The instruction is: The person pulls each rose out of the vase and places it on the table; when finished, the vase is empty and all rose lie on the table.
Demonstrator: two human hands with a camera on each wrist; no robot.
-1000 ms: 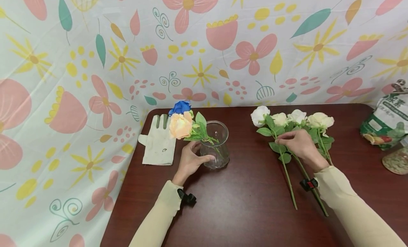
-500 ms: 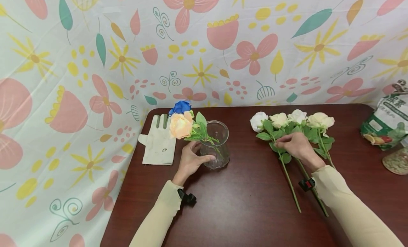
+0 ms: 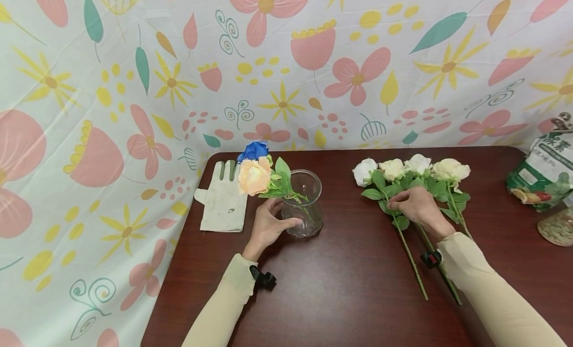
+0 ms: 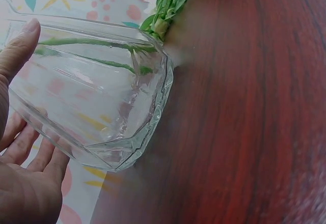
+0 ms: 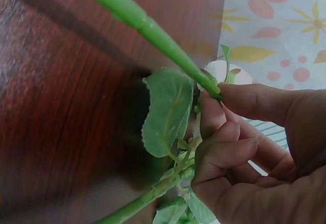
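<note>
In the head view, my left hand (image 3: 270, 226) grips a clear glass vase (image 3: 309, 220), thumb across its front and fingers on the far side. An orange rose (image 3: 255, 176) and a blue rose (image 3: 253, 151) lean out over its left rim; two green stems (image 4: 91, 43) show through the glass in the left wrist view. My right hand (image 3: 418, 208) pinches the stem (image 5: 168, 46) of the leftmost white rose (image 3: 364, 171) between thumb and forefinger. Beside it lie several more white and cream roses (image 3: 449, 169), their stems partly hidden by my hand and sleeve.
A white work glove (image 3: 224, 208) lies at the table's left edge, behind the vase. At the far right stand a green and white bag (image 3: 543, 163) and a jar (image 3: 557, 226). A flower-patterned curtain (image 3: 286, 78) hangs behind the dark red-brown table (image 3: 331, 292).
The pinched rose's stem end has swung slightly to the right, and its bloom has shifted a little. My right hand has moved only slightly; the left hand and vase have stayed still.
</note>
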